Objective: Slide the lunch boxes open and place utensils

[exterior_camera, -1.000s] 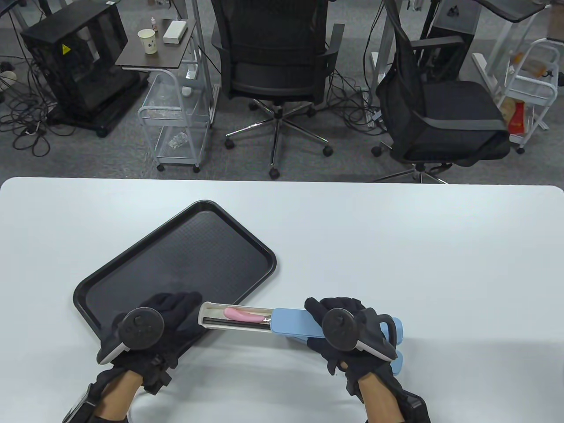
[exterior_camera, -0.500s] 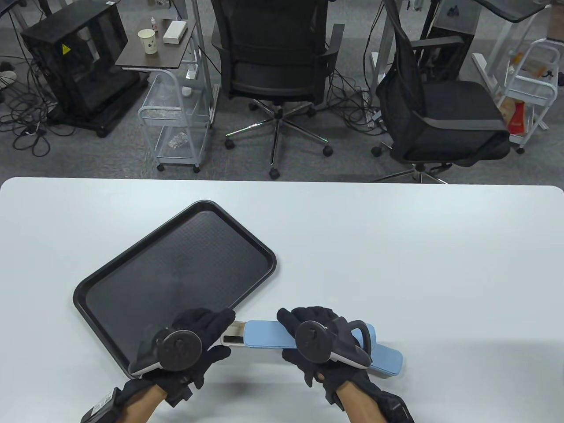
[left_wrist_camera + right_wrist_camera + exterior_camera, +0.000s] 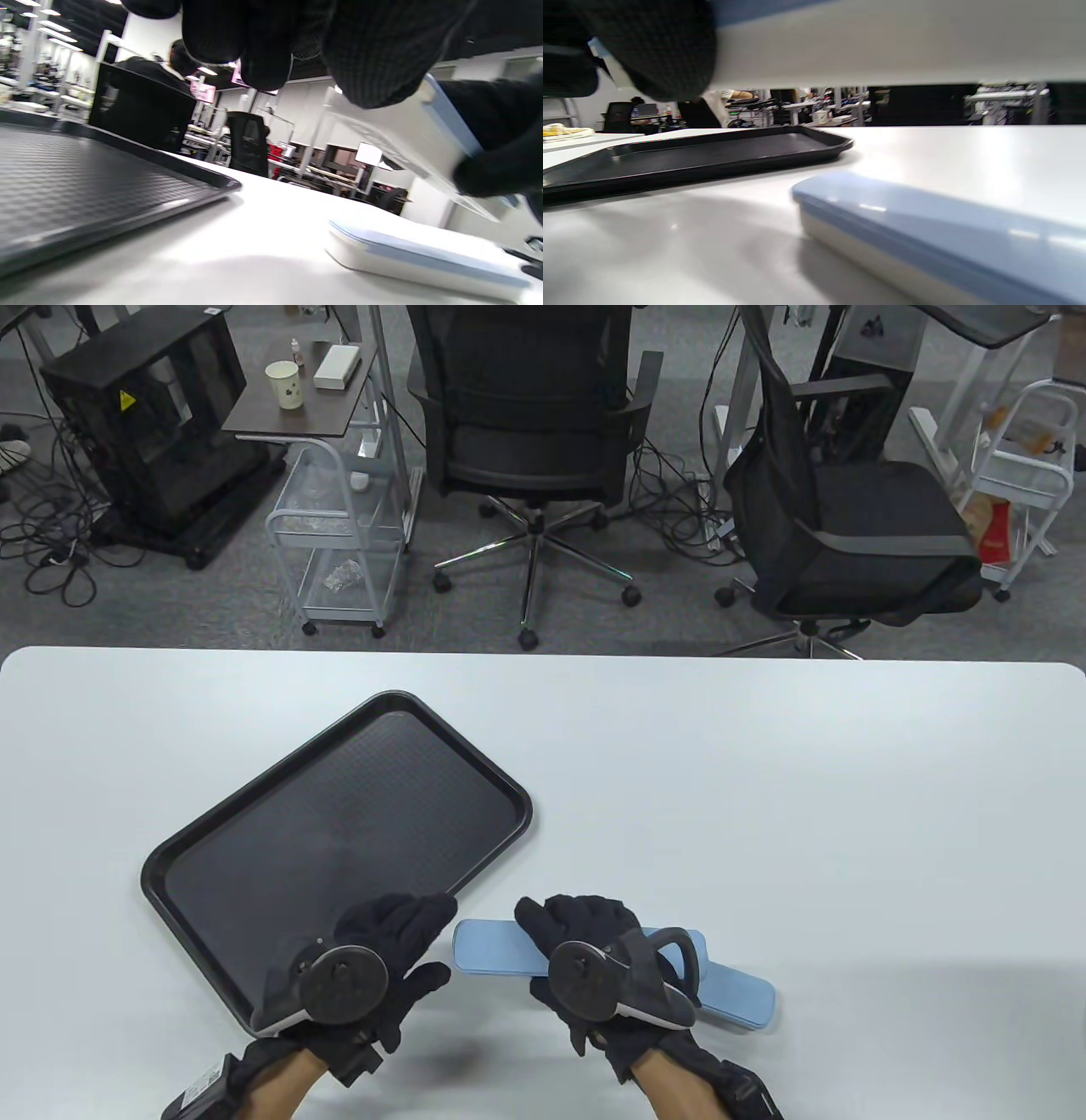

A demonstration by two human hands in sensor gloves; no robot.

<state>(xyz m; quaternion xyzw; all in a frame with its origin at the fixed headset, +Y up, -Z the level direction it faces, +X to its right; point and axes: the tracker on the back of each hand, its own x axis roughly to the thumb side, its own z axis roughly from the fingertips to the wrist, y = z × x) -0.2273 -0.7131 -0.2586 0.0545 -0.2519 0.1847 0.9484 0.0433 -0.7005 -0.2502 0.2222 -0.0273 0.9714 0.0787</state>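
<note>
Two blue utensil boxes show in the table view: the right hand (image 3: 607,963) grips one, held box (image 3: 496,947), closed, and a second box (image 3: 736,997) lies on the white surface (image 3: 764,780) just behind that hand. The left hand (image 3: 373,963) sits over the near right edge of the black tray (image 3: 339,831), fingers spread and holding nothing, beside the held box's left end; open surface stretches right and far. From the left wrist, the held box hangs tilted above the surface with the second box (image 3: 424,258) below it. From the right wrist, a gap shows beneath the held box (image 3: 882,42). A second ago its inner drawer stood pulled out, showing a pink utensil; now it is slid shut.
</note>
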